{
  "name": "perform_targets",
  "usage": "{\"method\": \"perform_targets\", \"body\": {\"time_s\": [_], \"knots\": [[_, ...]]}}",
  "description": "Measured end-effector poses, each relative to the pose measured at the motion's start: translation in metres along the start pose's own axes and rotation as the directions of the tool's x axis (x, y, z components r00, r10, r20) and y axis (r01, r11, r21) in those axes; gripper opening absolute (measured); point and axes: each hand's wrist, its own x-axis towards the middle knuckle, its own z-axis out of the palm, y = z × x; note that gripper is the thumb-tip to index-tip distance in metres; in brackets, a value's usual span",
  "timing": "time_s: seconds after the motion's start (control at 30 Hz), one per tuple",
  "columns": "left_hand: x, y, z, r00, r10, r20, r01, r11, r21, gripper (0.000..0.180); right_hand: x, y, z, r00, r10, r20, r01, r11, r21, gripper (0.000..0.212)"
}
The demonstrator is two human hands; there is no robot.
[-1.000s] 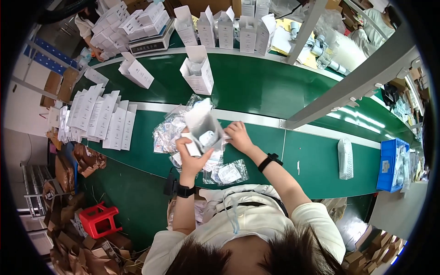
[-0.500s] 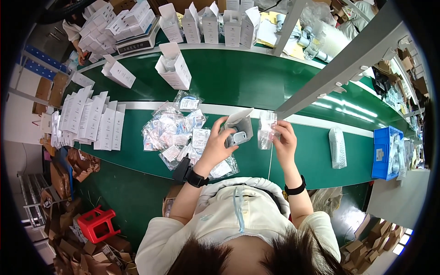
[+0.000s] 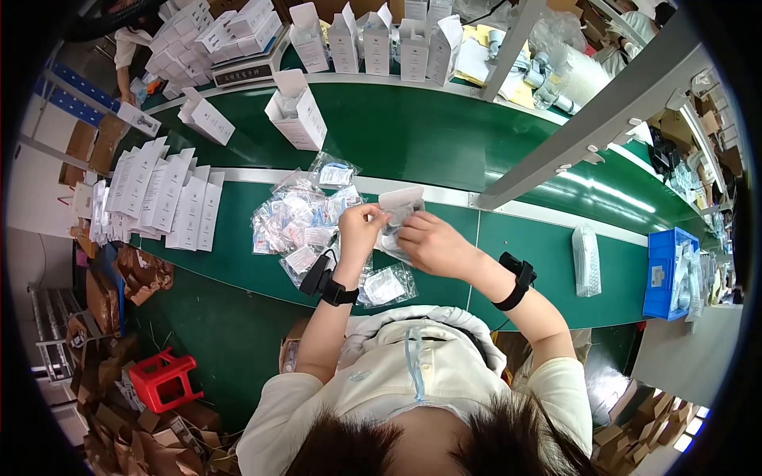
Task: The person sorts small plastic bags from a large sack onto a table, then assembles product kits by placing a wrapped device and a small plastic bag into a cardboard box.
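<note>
A small white carton with its flap raised is between my hands over the bench. My left hand pinches its left edge. My right hand reaches across the carton's mouth, fingers curled in around the clear plastic packet, which is mostly hidden by the hand and carton. The grey item seen earlier inside the carton is largely covered. Beside my left hand lies a loose pile of clear bags with white and blue contents. One separate bag rests near the bench edge.
Flat white cartons stand at the left. An open filled carton sits on the green bench ahead, with several more behind. A metal post slants in at right. Farther right are a bubble-wrap bundle and blue bin.
My right hand has moved left with the clear packet, to the carton's mouth. My left hand has shifted slightly left and its grip has moved to the carton's edge.
</note>
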Motion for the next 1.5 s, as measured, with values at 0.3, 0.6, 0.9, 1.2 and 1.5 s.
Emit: {"method": "perform_targets", "body": {"time_s": [0.3, 0.6, 0.9, 1.2, 1.5], "knots": [[0.002, -0.001, 0.003, 0.997, 0.045, -0.062, -0.041, 0.997, 0.07, 0.016, 0.003, -0.006, 0.007, 0.952, -0.001, -0.306, -0.078, 0.966, -0.246, 0.014], [0.003, 0.006, 0.006, 0.994, 0.026, -0.11, -0.019, 0.998, 0.066, 0.014, 0.015, 0.004, 0.018, 0.984, 0.173, -0.046, -0.178, 0.972, -0.153, 0.024], [-0.001, -0.009, -0.021, 0.972, 0.227, -0.069, -0.234, 0.963, -0.132, 0.026, -0.014, 0.006, 0.031, 0.913, 0.272, -0.304, -0.212, 0.953, 0.216, 0.071], [0.081, -0.097, -0.366, 0.782, 0.404, -0.475, 0.379, 0.296, 0.877, 0.089, 0.01, 0.065, 0.074, 0.58, 0.797, -0.166, -0.235, 0.359, 0.903, 0.099], [0.04, -0.085, -0.344, 0.857, 0.296, -0.422, 0.301, 0.376, 0.876, 0.066, 0.069, 0.218, 0.053, 0.304, 0.74, -0.6, -0.523, 0.656, 0.544, 0.106]]}}
